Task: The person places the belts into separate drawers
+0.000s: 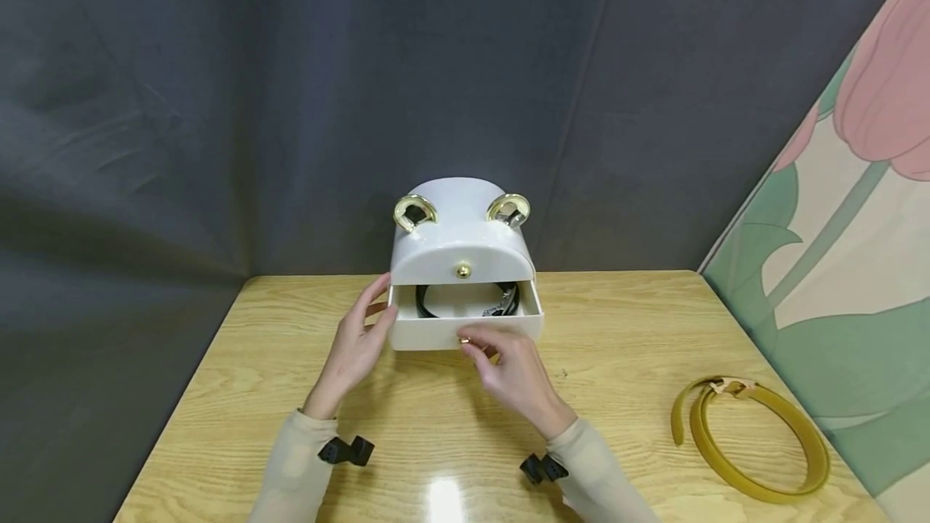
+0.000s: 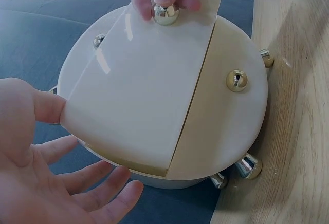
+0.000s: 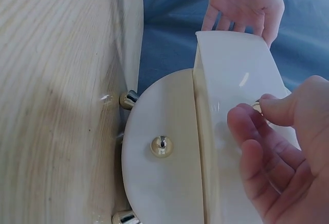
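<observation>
A round white box [image 1: 459,212] with gold ears and gold feet stands towards the back of the table. Its middle drawer [image 1: 429,335] is pulled out, and inside lies a coiled black strap [image 1: 514,297] with silvery metal at its right part. My right hand [image 1: 512,370] pinches the gold knob [image 2: 165,14] on that drawer's front between thumb and fingertips. At the drawer's left end is my left hand [image 1: 354,341], its thumb touching the front corner and its fingers spread loosely beside the box.
A coiled mustard belt [image 1: 817,458] lies on the right of the wooden table [image 1: 617,329]. Behind the box hangs a dark curtain [image 1: 327,103]. Flower-patterned fabric [image 1: 872,345] borders the table's right side. Above and below the pulled-out drawer are other knobbed fronts.
</observation>
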`<state>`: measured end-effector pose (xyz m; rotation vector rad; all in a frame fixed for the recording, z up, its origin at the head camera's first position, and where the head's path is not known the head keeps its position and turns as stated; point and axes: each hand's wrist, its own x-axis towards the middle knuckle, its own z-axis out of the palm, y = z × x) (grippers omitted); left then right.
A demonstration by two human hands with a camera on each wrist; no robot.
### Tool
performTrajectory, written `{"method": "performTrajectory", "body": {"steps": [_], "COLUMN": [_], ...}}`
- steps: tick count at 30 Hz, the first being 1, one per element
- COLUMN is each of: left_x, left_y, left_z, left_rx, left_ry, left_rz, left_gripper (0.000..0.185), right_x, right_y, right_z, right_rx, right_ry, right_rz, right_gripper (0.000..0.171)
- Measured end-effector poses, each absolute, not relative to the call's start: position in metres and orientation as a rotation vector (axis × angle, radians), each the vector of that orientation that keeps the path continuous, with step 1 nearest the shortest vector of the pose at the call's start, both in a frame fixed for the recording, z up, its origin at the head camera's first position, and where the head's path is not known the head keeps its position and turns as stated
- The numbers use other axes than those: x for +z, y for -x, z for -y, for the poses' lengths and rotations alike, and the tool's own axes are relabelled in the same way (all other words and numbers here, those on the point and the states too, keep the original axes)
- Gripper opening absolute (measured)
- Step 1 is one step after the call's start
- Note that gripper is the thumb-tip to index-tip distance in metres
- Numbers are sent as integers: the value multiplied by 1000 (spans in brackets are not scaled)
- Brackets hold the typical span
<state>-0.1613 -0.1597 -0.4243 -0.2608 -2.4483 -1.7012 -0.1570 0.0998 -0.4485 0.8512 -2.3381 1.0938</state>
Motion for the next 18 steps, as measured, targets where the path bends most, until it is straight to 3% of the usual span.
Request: {"method": "performTrajectory", "body": {"steps": [18], "left_x": [-424], "left_y": [163], "left_z": [160], "left_rx": [-1729], "left_ry": [266], "left_rz": [2431], "left_gripper": [60], "right_x": [-449], "right_y": [168], "right_z": [-88], "right_rx": [1193], "right_ry": [-706], "right_rz": [2347], "right_gripper": [19]}}
